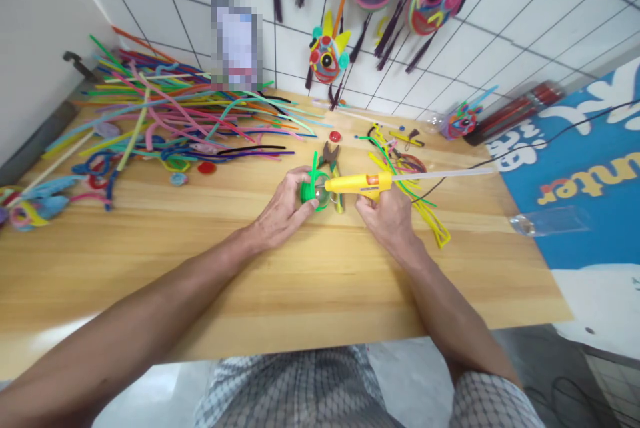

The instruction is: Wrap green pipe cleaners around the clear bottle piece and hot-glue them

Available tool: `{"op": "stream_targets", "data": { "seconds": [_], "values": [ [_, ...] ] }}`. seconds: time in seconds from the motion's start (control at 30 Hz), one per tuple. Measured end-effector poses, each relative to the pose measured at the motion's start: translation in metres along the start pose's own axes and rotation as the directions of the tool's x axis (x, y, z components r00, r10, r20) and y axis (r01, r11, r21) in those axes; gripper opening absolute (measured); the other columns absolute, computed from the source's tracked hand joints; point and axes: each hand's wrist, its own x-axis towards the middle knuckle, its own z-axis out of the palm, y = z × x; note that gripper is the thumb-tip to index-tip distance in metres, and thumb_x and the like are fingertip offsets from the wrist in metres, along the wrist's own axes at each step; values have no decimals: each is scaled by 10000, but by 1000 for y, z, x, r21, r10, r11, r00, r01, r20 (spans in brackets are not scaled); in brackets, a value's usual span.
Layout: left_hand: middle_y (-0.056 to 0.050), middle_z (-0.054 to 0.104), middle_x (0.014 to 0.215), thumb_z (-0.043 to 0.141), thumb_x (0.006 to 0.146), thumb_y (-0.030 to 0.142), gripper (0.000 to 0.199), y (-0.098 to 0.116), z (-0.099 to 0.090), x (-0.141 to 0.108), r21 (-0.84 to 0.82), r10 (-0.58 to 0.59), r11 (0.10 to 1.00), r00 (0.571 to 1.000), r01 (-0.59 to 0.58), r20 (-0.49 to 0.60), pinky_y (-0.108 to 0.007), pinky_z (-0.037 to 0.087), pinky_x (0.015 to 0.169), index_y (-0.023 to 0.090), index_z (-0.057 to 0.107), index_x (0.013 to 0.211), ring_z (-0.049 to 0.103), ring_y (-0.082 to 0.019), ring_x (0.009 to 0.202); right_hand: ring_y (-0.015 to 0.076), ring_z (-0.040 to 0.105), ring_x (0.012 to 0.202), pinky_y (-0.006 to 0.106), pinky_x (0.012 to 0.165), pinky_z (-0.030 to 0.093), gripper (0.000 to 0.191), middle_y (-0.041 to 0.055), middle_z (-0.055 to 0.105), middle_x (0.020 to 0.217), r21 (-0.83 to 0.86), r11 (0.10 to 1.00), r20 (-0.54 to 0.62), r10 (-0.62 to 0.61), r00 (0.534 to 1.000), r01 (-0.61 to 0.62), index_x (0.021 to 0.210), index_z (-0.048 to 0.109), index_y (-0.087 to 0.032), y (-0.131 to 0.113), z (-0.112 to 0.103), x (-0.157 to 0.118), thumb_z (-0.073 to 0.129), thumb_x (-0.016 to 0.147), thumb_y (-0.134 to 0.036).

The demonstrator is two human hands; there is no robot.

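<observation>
The green-edged clear ball [321, 198] is just above the worktop [280, 295], in the person's left hand [281, 209]. The left fingers are curled around it and pinch it tight. The right hand [389, 218] has its fingers wrapped around the handle of a yellow glue gun [357, 183], and the gun's tip is right at the ball. I can't tell if the trigger is pressed or if any glue has come out.

The work looks near its start to me. Green fuzzy stuff already goes around part of the ball, and one green end [315, 171] pokes up loose. I can't see any eyes, ears or tassels on it. The bright hanging toys [327, 60] on the wall do have those, so it looks like a lot is left to add.

Lots of fuzzy sticks [195, 115] lie in a heap on the left. Pliers [330, 157] lie just behind the ball, near a red round piece [335, 137].
</observation>
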Motion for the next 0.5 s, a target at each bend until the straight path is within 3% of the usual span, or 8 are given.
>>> {"op": "stream_targets", "data": {
  "seconds": [0.5],
  "values": [
    [-169, 478, 1500, 534, 1076, 427, 366, -1, 1, 0, -49, -27, 998, 1000, 26, -15, -535, 421, 1205, 246, 388, 1358, 516, -299, 1417, 203, 541, 616, 309, 589, 415, 69, 29, 576, 663, 30, 999, 29, -29, 999, 28, 772, 602, -217, 1, -2, 0, 542, 758, -246]
  ]
}}
